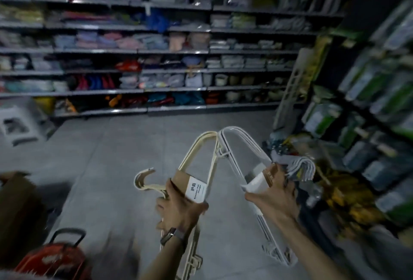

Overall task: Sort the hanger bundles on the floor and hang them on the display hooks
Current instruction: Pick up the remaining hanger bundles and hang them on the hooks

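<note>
Head view: your left hand (178,207) grips the cream hanger bundle (199,168), your right hand (273,199) the white hanger bundle (243,148), neither hung yet.

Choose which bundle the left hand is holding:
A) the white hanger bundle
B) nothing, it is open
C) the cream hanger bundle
C: the left hand grips the cream hanger bundle at its paper label, while the right hand holds the white hanger bundle.
</note>
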